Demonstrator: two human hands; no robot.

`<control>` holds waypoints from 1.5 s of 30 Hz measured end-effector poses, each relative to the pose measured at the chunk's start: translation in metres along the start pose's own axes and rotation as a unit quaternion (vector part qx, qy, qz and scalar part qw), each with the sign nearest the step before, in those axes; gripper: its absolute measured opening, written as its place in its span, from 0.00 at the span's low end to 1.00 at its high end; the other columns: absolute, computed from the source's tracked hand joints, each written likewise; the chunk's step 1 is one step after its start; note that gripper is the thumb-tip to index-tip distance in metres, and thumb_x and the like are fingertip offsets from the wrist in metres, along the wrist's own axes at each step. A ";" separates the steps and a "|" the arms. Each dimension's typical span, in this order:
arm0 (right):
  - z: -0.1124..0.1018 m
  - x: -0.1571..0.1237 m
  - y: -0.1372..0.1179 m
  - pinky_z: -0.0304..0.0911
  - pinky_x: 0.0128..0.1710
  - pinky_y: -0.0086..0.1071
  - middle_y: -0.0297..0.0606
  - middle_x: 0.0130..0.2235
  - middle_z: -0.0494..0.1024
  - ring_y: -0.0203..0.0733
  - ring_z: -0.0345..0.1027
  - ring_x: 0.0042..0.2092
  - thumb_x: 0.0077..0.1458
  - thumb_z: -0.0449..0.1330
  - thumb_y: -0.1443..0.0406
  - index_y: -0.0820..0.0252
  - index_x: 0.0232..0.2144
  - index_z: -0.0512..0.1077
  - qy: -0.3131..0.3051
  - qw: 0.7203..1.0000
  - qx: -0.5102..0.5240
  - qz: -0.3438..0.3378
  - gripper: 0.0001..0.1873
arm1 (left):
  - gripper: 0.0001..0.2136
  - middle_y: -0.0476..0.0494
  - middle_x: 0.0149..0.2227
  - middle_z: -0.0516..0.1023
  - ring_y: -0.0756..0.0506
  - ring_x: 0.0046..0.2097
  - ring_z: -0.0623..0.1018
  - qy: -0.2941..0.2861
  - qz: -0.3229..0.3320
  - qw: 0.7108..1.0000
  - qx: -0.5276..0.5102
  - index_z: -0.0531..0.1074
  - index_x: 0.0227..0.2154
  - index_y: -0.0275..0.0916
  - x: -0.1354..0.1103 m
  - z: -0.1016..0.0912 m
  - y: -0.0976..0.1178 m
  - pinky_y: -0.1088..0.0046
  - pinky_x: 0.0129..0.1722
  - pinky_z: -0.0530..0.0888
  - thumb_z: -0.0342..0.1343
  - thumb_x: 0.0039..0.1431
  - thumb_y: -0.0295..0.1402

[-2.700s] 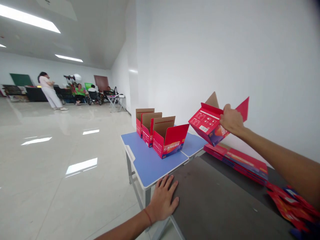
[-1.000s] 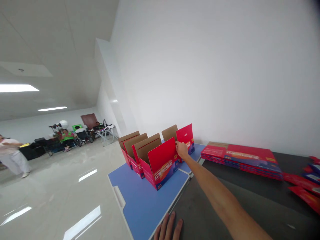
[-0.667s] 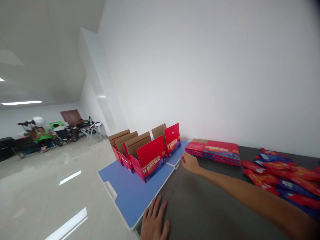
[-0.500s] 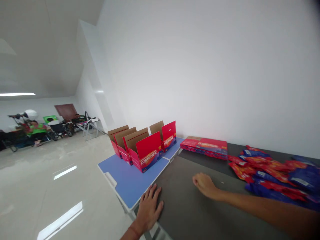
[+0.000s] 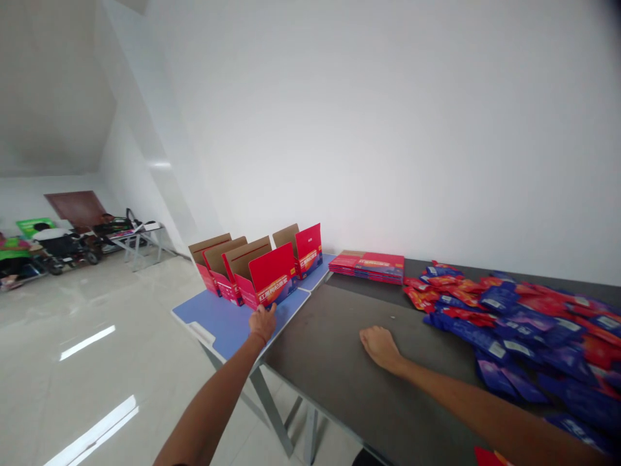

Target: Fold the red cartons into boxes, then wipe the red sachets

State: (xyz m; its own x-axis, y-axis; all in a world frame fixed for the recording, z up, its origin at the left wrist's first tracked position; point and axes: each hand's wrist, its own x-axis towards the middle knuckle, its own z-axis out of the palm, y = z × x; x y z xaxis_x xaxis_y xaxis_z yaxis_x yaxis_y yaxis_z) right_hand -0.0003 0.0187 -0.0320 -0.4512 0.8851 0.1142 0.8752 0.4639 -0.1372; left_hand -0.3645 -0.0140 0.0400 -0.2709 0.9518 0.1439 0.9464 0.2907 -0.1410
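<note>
My left hand (image 5: 262, 321) reaches out over the blue table and touches the lower front of a red cardboard box (image 5: 275, 274). Its fingers are partly bent but apart, and the box is not gripped between them. The box stands with its brown-lined flaps raised. Closed in a fist, my right hand (image 5: 381, 348) rests on the dark tabletop with nothing visible in it. Beyond that hand lies a stack of flat red cartons (image 5: 367, 265). To its right spreads a heap of red and blue packets (image 5: 514, 323).
Behind the touched box stand other open boxes (image 5: 213, 262), plus one (image 5: 309, 249) nearer the wall. The blue table (image 5: 213, 323) meets the dark table (image 5: 330, 349). A white wall runs behind both. Far left, people sit near a wheelchair (image 5: 61, 249) and another table (image 5: 140, 236).
My left hand has left the dark table's edge and reached forward to the box. My right fist stays on the tabletop. The view has turned right, showing more packets.
</note>
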 end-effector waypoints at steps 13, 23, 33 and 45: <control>-0.007 -0.005 -0.007 0.62 0.43 0.32 0.45 0.45 0.84 0.45 0.77 0.46 0.68 0.50 0.70 0.58 0.41 0.81 -0.022 0.999 -0.027 0.009 0.18 | 0.18 0.31 0.51 0.79 0.36 0.54 0.78 -0.016 0.213 0.976 -0.044 0.76 0.51 0.39 -0.038 0.003 0.113 0.60 0.49 0.73 0.42 0.71 0.25; -0.047 0.069 0.045 0.66 0.45 0.36 0.48 0.49 0.82 0.50 0.75 0.50 0.66 0.50 0.70 0.59 0.48 0.78 0.019 0.997 -0.066 0.023 0.18 | 0.17 0.30 0.42 0.84 0.35 0.47 0.84 -0.057 0.211 0.974 -0.059 0.82 0.41 0.37 -0.043 0.017 0.131 0.60 0.47 0.75 0.46 0.68 0.28; -0.070 0.197 0.170 0.51 0.69 0.59 0.56 0.74 0.55 0.63 0.49 0.73 0.59 0.60 0.68 0.58 0.73 0.57 -0.018 0.992 -0.114 0.054 0.41 | 0.17 0.33 0.40 0.85 0.36 0.46 0.84 -0.089 0.197 0.974 -0.064 0.82 0.38 0.39 -0.040 0.020 0.130 0.61 0.46 0.74 0.46 0.68 0.29; -0.048 0.213 0.189 0.56 0.66 0.63 0.53 0.73 0.59 0.68 0.49 0.72 0.53 0.70 0.68 0.53 0.74 0.54 -0.018 0.991 -0.128 0.032 0.51 | 0.16 0.34 0.40 0.85 0.35 0.45 0.84 -0.090 0.190 0.976 -0.054 0.81 0.37 0.39 -0.045 0.019 0.131 0.61 0.43 0.74 0.47 0.66 0.28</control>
State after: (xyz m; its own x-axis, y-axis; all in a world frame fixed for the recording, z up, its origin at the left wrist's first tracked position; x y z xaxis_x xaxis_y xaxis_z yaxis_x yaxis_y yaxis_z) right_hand 0.0776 0.2926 0.0138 -0.3960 0.9150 0.0769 0.9154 0.3869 0.1109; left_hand -0.2314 -0.0164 -0.0032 0.0860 0.9936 -0.0739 0.9950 -0.0895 -0.0452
